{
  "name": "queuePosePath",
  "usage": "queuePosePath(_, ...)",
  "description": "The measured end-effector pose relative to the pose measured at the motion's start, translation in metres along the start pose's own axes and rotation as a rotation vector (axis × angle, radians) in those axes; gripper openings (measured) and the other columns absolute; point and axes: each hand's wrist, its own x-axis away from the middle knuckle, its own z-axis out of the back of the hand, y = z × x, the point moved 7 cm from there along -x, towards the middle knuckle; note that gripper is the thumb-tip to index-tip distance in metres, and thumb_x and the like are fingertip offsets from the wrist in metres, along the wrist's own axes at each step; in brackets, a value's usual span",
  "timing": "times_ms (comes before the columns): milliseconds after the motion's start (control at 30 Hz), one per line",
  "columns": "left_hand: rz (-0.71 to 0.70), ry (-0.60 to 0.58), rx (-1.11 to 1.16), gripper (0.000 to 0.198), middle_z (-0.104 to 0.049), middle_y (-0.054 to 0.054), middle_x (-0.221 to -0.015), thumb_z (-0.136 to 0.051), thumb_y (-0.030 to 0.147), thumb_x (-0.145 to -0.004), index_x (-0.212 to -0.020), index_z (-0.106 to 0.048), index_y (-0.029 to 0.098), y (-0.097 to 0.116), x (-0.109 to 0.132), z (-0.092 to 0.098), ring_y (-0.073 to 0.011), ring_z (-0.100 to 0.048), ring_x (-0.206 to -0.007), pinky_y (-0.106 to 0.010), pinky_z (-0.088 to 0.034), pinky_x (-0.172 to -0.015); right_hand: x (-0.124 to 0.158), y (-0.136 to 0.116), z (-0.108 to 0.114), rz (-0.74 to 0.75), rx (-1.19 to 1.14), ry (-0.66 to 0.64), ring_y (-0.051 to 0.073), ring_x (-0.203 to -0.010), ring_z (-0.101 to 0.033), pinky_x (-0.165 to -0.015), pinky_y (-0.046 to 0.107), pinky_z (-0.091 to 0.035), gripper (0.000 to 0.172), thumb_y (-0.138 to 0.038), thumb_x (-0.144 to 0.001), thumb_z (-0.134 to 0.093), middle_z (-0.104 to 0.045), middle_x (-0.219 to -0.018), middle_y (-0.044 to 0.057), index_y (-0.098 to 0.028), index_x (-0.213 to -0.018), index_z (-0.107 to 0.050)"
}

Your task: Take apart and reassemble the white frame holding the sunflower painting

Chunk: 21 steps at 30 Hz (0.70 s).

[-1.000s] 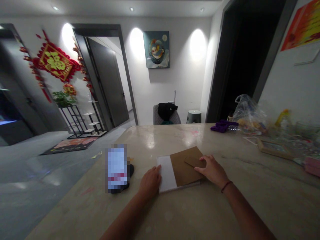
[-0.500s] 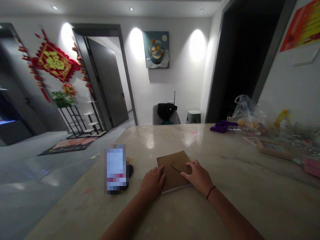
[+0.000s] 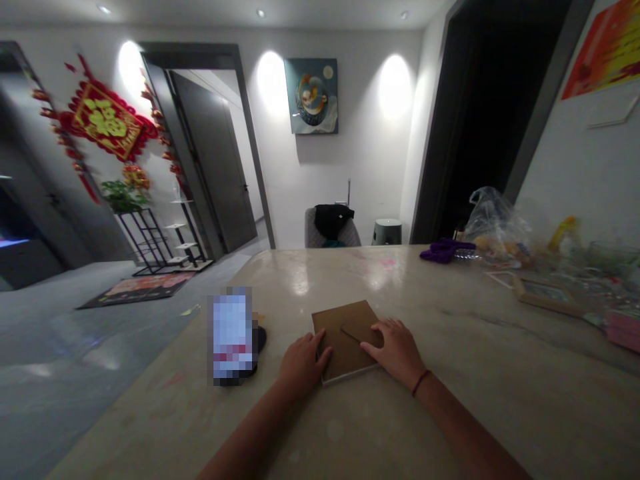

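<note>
Fingers [image 3: 320,337] apart, left hand [image 3: 299,363], right hand [image 3: 400,347] on brown panel [image 3: 344,350]; bag [image 3: 489,210] holds yellowish items [image 3: 500,247].

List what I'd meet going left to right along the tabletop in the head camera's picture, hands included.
Pixelated screen, left hand, brown board, right hand, purple cloth, clear plastic bag, wooden frame, pink item at the picture's edge.

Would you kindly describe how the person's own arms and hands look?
No sleeve shows on the left forearm or right forearm. The left hand and right hand wear no gloves; a thin dark-red band circles the right wrist.
</note>
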Motion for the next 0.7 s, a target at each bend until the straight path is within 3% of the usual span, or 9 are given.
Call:
queuePosePath(100, -0.004, -0.008, 0.014, 0.053, -0.058, -0.009, -0.107, -0.032, 0.048, -0.083, -0.128, -0.039, 0.020, -0.001, 0.000, -0.001, -0.0205, -0.051, -0.100, -0.029, -0.036, -0.087, -0.001, 0.009, -0.013, 0.004, -0.079, -0.052, 0.026, -0.121, -0.037, -0.097, 0.039, -0.032, 0.034, -0.040, -0.067, -0.061, -0.043, -0.130, 0.012, -0.017, -0.093, -0.056)
queuePosePath(233, -0.031, -0.015, 0.019, 0.066, -0.057, -0.010, -0.107, -0.036, 0.057, -0.078, -0.131, -0.036, 0.018, 0.000, 0.001, -0.003, -0.0224, -0.051, -0.100, -0.030, -0.036, -0.087, 0.000, 0.017, -0.030, 0.015, -0.190, -0.171, 0.023, -0.122, -0.036, -0.101, 0.037, -0.028, 0.059, -0.045, -0.073, -0.053, -0.040, -0.133, 0.013, -0.015, -0.122, -0.041)
queuePosePath(367, -0.042, -0.016, 0.014, 0.073, -0.055, -0.013, -0.112, -0.037, 0.061, -0.076, -0.132, -0.033, 0.015, 0.001, 0.003, -0.002, -0.0245, -0.050, -0.103, -0.032, -0.036, -0.088, 0.002, 0.019, -0.036, 0.018, -0.135, -0.225, 0.026, -0.129, -0.025, -0.105, 0.040, -0.020, 0.070, -0.052, -0.073, -0.050, -0.032, -0.139, 0.012, -0.013, -0.129, -0.036)
queuePosePath(700, -0.071, -0.054, 0.028, 0.083, -0.053, -0.015, -0.114, -0.043, 0.066, -0.069, -0.133, -0.033, 0.013, 0.004, 0.006, 0.001, -0.0266, -0.049, -0.104, -0.034, -0.035, -0.090, -0.003, 0.005, -0.019, 0.076, 0.008, -0.182, 0.027, -0.116, -0.042, -0.098, 0.040, -0.028, 0.064, -0.053, -0.070, -0.054, -0.048, -0.125, 0.015, -0.012, -0.120, -0.047)
